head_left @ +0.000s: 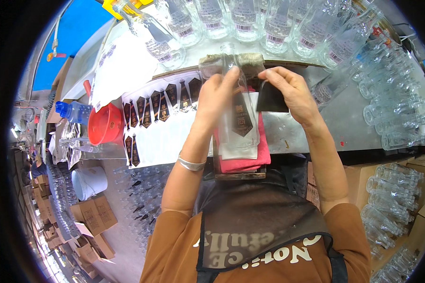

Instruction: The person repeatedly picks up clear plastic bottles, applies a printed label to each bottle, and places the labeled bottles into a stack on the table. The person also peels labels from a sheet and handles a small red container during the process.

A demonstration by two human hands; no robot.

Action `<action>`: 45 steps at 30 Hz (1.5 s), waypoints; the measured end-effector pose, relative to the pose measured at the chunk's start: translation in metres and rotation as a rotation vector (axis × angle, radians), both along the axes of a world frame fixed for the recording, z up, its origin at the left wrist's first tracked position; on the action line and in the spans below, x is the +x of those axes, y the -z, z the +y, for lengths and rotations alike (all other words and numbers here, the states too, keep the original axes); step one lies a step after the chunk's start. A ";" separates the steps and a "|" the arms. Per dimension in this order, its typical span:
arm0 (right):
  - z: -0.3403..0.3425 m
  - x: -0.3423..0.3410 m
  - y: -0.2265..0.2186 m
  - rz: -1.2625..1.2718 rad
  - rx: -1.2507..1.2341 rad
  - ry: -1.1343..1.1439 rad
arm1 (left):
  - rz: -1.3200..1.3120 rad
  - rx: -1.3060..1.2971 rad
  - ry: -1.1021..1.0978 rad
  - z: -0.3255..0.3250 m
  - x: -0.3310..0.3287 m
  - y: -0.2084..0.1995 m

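A clear glass bottle (229, 113) lies lengthwise in front of me, its neck pointing away from me and a black tie-shaped label (241, 118) on its body. My left hand (217, 94), slightly blurred, is closed over the bottle near its shoulder. Between the thumb and fingers of my right hand (293, 92) is a flat black scraper (272, 100), held just right of the bottle. Under the bottle are a white cloth (247, 152) and a folded pink towel (265, 158). A rolled beige cloth (251, 61) lies below the neck.
Tie-shaped labels (163, 106) line a white sheet at the left, beside a red bowl (106, 123) and a blue-capped bottle (73, 112). Labelled glass bottles (243, 21) stand along the back. More bottles (387, 94) are stacked at the right. A white bucket (89, 183) sits lower left.
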State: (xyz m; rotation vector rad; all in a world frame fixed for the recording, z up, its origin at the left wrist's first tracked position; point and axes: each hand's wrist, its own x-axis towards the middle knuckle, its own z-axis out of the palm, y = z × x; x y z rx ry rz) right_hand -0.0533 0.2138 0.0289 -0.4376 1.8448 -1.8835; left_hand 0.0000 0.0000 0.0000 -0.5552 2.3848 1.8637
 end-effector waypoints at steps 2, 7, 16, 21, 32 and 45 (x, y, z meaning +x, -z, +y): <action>-0.009 -0.004 0.001 0.151 0.129 -0.047 | -0.019 0.236 -0.028 0.002 0.004 -0.007; -0.028 -0.003 -0.011 0.235 0.320 -0.060 | 0.199 0.201 -0.083 0.020 0.004 0.006; -0.033 -0.002 0.000 0.185 0.223 -0.053 | 0.249 0.293 -0.107 0.021 0.007 0.016; -0.033 0.001 -0.006 0.225 0.287 -0.075 | 0.281 0.319 -0.079 0.021 0.016 0.016; 0.000 0.011 -0.005 -0.129 -0.253 0.165 | 0.266 0.447 -0.179 0.012 0.052 -0.014; -0.048 -0.005 -0.061 1.336 0.282 0.021 | 0.447 0.108 -0.104 0.019 0.113 0.001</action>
